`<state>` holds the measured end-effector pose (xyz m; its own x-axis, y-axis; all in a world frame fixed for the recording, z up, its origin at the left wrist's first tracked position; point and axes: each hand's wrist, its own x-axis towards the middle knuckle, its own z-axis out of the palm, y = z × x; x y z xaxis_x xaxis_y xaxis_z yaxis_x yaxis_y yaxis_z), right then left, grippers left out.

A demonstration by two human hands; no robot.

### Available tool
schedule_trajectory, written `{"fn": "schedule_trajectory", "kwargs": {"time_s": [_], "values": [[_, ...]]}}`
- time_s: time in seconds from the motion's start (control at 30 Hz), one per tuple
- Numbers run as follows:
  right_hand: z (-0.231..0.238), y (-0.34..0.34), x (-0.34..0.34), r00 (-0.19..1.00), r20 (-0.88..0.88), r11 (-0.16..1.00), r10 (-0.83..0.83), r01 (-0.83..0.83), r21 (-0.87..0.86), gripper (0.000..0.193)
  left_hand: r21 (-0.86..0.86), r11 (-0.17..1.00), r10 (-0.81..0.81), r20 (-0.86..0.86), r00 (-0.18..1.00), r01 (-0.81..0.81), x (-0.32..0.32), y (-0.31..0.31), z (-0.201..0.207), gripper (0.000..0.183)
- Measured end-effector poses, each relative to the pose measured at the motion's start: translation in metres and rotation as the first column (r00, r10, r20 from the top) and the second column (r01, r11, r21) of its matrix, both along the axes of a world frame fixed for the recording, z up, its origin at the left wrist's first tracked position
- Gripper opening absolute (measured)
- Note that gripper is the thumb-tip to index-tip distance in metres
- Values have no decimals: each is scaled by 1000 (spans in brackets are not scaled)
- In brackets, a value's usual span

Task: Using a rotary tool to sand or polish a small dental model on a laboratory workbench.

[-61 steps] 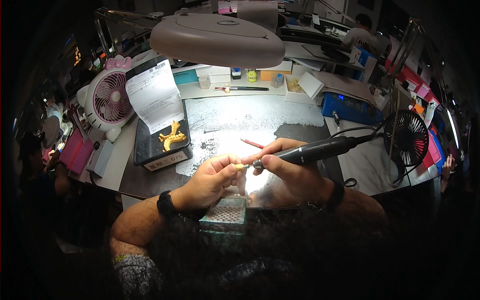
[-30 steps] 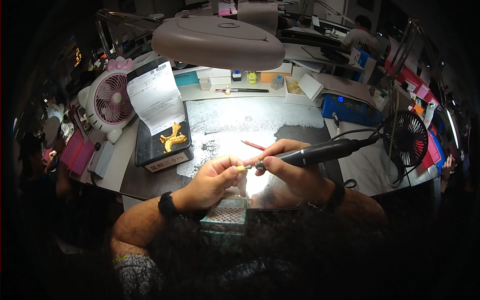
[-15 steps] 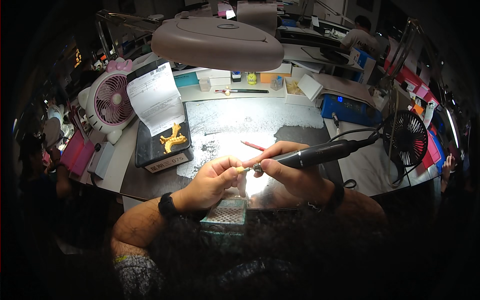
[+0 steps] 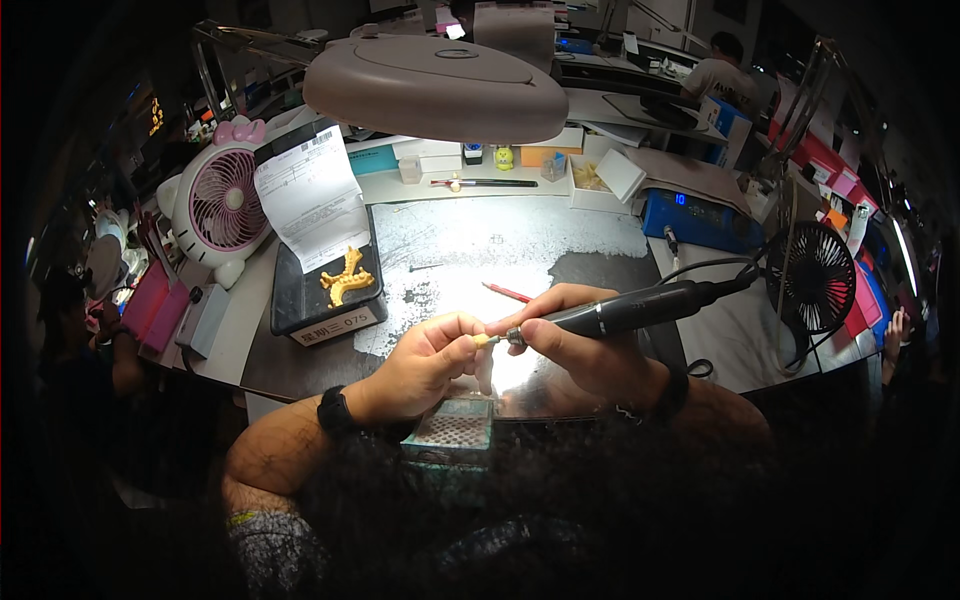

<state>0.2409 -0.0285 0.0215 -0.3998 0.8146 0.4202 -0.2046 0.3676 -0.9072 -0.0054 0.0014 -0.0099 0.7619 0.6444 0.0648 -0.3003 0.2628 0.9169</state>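
Note:
My left hand (image 4: 425, 358) pinches a small pale-yellow dental piece (image 4: 481, 341) between thumb and fingertips, over the brightly lit bench. A black rotary handpiece (image 4: 630, 309) lies in my right hand (image 4: 590, 348), its metal nose pointing left and its tip at the small piece. Whether tip and piece touch is too small to tell. Just below both hands is a box with a perforated top (image 4: 452, 425). Yellow dental models (image 4: 348, 280) rest in a black tray (image 4: 284, 300) to the left, with a printed sheet (image 4: 312, 195) standing at its back.
A wide lamp head (image 4: 435, 85) hangs above the bench. Beyond my hands lies a red pencil (image 4: 506, 292). The handpiece's cord runs toward a blue control box (image 4: 700, 218) at right, near a black fan (image 4: 812, 275). A pink-and-white fan (image 4: 228, 200) stands left. Other people sit nearby.

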Motion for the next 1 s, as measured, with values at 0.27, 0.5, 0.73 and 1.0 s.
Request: {"fn": "schedule_trajectory", "kwargs": {"time_s": [0.27, 0.5, 0.73, 1.0], "values": [[-2, 2, 1, 1000, -25, 999, -3, 4, 50, 12, -9, 999, 41, -49, 998, -41, 0, 0, -2, 26], [-2, 2, 3, 1000, -12, 999, 3, -2, 32, 13, 46, 998, 37, -36, 999, -36, 2, -1, 1, 27], [0, 4, 4, 1000, 31, 998, 0, -2, 68, 12, 15, 999, 43, -52, 998, -42, 1, 1, -2, 28], [-3, 6, 5, 998, 62, 995, -1, -5, 101, 11, 65, 997, 40, -50, 998, -37, -1, 3, -5, 29]]}}
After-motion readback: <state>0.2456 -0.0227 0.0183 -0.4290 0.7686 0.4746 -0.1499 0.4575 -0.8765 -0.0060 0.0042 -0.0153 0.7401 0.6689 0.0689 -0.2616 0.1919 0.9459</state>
